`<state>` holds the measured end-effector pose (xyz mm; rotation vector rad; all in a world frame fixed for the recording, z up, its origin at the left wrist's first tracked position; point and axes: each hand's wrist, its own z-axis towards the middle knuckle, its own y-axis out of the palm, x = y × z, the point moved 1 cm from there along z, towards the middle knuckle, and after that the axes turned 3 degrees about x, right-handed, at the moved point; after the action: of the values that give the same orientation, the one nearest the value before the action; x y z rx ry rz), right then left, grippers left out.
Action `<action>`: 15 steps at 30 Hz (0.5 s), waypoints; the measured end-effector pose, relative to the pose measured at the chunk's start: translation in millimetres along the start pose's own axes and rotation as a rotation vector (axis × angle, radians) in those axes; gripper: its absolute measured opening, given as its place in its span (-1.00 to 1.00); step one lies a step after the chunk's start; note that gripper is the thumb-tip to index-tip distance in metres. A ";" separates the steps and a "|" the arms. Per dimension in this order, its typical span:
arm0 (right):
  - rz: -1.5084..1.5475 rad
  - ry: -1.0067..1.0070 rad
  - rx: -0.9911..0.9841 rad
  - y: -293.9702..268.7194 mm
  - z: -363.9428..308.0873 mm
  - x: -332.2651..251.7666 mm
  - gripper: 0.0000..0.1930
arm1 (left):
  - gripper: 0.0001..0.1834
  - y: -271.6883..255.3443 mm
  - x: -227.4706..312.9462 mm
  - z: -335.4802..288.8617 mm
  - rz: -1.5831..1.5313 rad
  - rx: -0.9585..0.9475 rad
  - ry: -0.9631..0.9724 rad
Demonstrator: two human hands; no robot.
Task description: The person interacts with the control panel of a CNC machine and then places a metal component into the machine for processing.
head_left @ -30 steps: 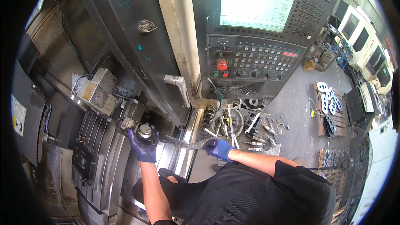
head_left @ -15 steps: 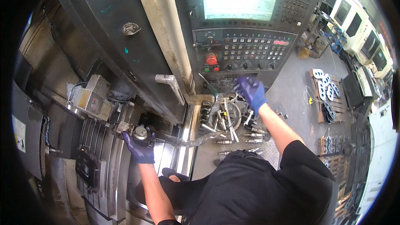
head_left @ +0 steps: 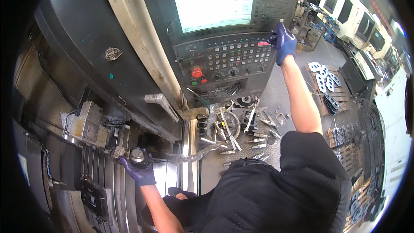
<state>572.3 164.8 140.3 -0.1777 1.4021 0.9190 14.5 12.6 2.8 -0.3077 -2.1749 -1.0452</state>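
My left hand [head_left: 139, 169], in a blue glove, grips a round metal part [head_left: 137, 155] inside the open machine enclosure, next to a grey block with a label [head_left: 86, 126]. My right hand [head_left: 282, 42], also gloved in blue, is raised to the right edge of the machine's control panel [head_left: 224, 60], fingers curled against the button rows. Above the buttons glows a bright screen [head_left: 211, 2]. A red round button [head_left: 196, 72] sits at the panel's lower left. Whether a fingertip presses a key I cannot tell.
A shelf below the panel holds several metal tools, bits and a coiled hose [head_left: 233, 125]. A grey door handle [head_left: 160, 103] juts out left of it. On the floor to the right lie white flat parts on a pallet [head_left: 324, 77]. More machines [head_left: 349, 8] stand behind.
My right hand has risen from the tool shelf up to the right side of the control panel. My left hand has stayed on the round part.
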 end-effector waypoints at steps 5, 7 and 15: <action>0.075 0.036 0.071 -6.9 28.9 7.0 -0.72 | -0.46 1.1 -0.1 -0.7 -0.005 0.016 -0.016; 0.093 0.078 0.104 -4.6 30.3 5.4 -0.72 | -0.39 -9.7 -0.9 8.4 0.020 -0.028 -0.030; -0.015 0.128 0.043 -6.1 25.3 4.3 -0.65 | -0.35 -23.5 -0.9 20.4 0.024 -0.052 -0.063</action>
<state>595.0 178.1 139.5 -0.2173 1.5352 0.8771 -6.0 12.9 -20.6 -0.3950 -2.1972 -1.0931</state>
